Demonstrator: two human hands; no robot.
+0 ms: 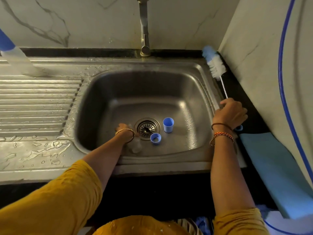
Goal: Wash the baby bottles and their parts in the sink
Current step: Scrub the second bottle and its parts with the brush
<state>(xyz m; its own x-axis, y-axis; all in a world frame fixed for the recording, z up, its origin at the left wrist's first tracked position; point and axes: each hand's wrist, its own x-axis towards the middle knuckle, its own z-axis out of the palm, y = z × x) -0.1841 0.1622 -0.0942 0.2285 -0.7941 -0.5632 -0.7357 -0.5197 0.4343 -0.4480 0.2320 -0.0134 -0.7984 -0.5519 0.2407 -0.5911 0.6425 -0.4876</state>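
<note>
2 hands are at work over the stainless-steel sink basin [191, 92], which is set in a dark desk [243, 92] against marble-look wall panels, with a ribbed, water-beaded draining board [33, 102] to its left and a metal tap [144, 28] at the back. On the basin's right rim lies the long blue-and-white bristle bottle brush [214, 63]; the right hand [230, 114] has its fingers curled round the brush's thin white wire handle. Low in the basin, the left hand [122, 128] reaches down by the round drain strainer [147, 128]; its fingers are blurred, so I cannot tell whether they grip anything. Just below that wrist lies a clear baby bottle [135, 145], on its side as far as I can judge. Right of the drain stands a blue plastic cap [168, 125], open end up, and nearer, a small blue screw ring [155, 138]. All 3 parts look light, stiff and, when wet, probably slippery; the bottle is best grasped round its body, the ring by its rim.
</note>
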